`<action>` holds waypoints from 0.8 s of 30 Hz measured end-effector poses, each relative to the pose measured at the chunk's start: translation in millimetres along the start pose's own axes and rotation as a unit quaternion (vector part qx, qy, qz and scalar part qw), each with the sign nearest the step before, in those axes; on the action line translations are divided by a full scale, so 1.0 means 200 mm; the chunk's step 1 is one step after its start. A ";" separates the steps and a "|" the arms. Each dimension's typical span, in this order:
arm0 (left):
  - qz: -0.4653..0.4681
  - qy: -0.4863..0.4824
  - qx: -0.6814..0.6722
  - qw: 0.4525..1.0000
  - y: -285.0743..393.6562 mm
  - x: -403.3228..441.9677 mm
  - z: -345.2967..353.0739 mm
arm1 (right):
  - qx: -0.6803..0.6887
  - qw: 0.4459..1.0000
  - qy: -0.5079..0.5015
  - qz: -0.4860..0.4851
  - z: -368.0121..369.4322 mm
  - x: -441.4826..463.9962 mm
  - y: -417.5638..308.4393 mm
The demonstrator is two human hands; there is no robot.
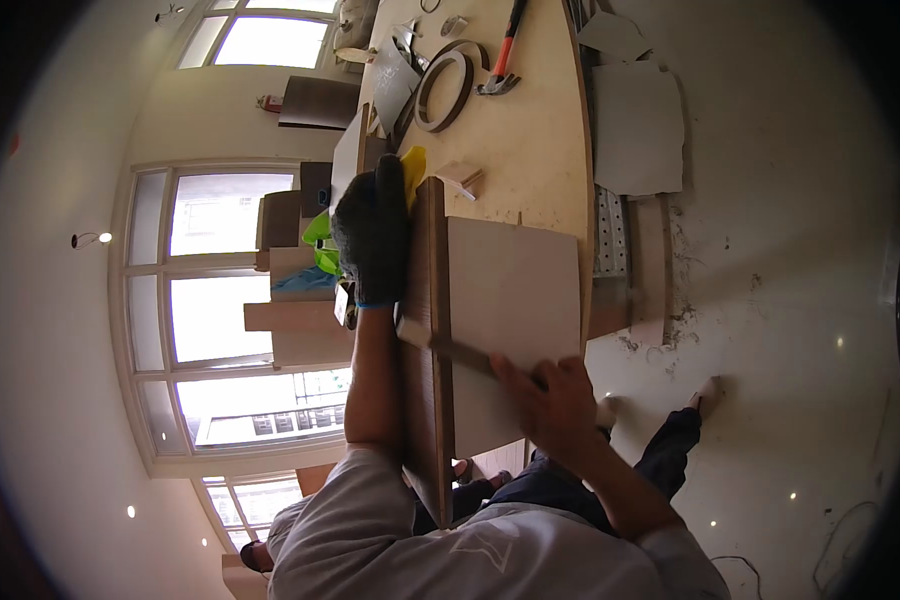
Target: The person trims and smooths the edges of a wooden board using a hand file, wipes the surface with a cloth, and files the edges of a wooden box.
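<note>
A white-faced panel [515,300] with a brown wood-grain edge [427,400] stands in front of me, its edge running from my body toward the bench. My left hand [373,225], in a dark grey glove with a blue cuff, is closed at the far end of that edge. A yellow soft-looking piece [413,168] sticks out from its fingers. Bare, my right hand [558,408] wraps round a long flat tool [460,352], which lies across the brown edge. The tool's pale end is blurred, so its kind is unclear.
On the wooden workbench [545,150] lie a claw hammer [500,75], rolls of edge banding [443,92] and a small offcut [460,180]. Boxes [310,330] stand on the left. Sheet pieces [640,130] and debris are right of the bench. Another person [288,525] is at lower left.
</note>
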State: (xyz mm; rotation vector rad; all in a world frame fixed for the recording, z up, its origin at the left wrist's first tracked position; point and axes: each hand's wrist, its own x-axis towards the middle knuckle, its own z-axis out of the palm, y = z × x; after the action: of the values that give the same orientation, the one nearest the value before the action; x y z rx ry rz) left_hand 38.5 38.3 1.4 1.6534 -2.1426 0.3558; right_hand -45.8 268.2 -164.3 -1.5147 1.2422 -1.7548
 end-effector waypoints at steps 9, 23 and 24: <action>-0.054 -0.020 -0.023 0.998 0.05 -0.03 -0.05 | -0.042 0.999 -0.015 -0.005 -0.02 0.24 0.04; -0.033 -0.009 -0.047 0.998 0.05 -0.06 -0.04 | -0.027 0.999 0.024 0.009 0.07 0.30 0.06; -0.011 -0.006 -0.072 0.997 0.05 -0.05 -0.05 | -0.030 0.999 0.012 0.019 0.06 0.47 0.12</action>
State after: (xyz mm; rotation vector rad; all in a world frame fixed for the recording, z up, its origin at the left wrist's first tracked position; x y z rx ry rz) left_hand 31.8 53.9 6.9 1.5997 -2.1048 0.1820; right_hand -61.5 175.0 -140.5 -1.4983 1.3376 -1.7298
